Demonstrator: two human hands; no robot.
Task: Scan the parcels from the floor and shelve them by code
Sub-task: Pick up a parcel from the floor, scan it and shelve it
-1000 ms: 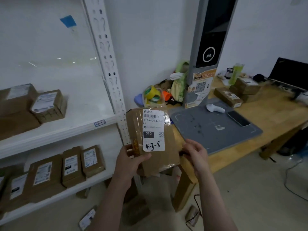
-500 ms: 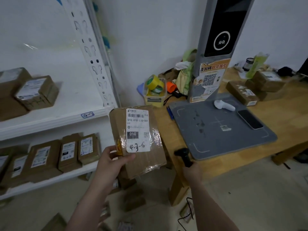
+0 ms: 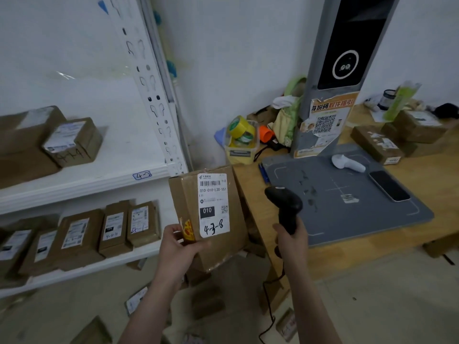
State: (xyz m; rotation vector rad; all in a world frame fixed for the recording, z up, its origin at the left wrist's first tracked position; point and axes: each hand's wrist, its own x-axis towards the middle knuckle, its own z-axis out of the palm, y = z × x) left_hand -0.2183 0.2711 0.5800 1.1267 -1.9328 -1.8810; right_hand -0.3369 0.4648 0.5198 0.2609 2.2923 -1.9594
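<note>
- The left hand [image 3: 180,247] grips a brown parcel [image 3: 211,217] by its lower left corner, label facing the camera, tilted slightly.
- The parcel sits just left of the wooden table [image 3: 402,234], overlapping its near left corner.
- The right hand [image 3: 291,238] is closed around the handle of a black scanner [image 3: 285,207], held upright right of the parcel, with a clear gap between them.
- The shelf [image 3: 82,180] stands left of the table; open space remains on its upper board beside two parcels.
- A grey mat [image 3: 347,194] covers the table's near part.
- Floor below the table edge holds scattered parcels, blurred and partly cut off.
- The label's handwritten code is hard to read.
- The scanner cord runs down out of view.
- Half a second ago the scanner hung lower, near the table edge; it is now raised level with the label.
</note>
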